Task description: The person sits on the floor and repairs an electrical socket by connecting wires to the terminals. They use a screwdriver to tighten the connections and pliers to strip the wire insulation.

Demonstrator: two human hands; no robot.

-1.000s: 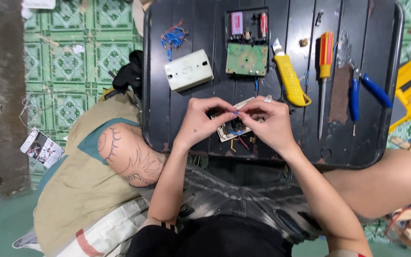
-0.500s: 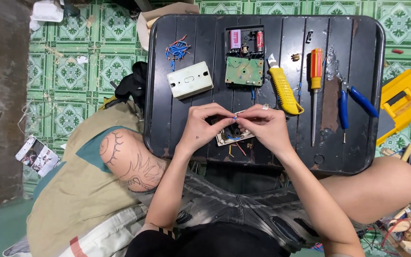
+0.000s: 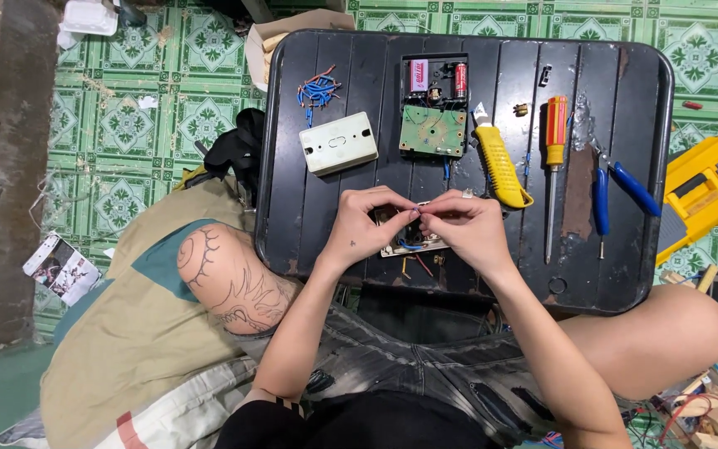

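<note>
On the black slatted metal tray (image 3: 292, 166), near its front edge, our left hand (image 3: 361, 229) and right hand (image 3: 467, 233) meet, pinching thin wires over a small beige switch module (image 3: 413, 243). We judge a tug could snap a lead.

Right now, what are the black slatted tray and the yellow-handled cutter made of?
Black slatted tray: looks like painted metal; rust-brown patches show through worn glossy black paint. Yellow-handled cutter: matte yellow body, probably plastic; pale blade tip seems to be metal.
</note>
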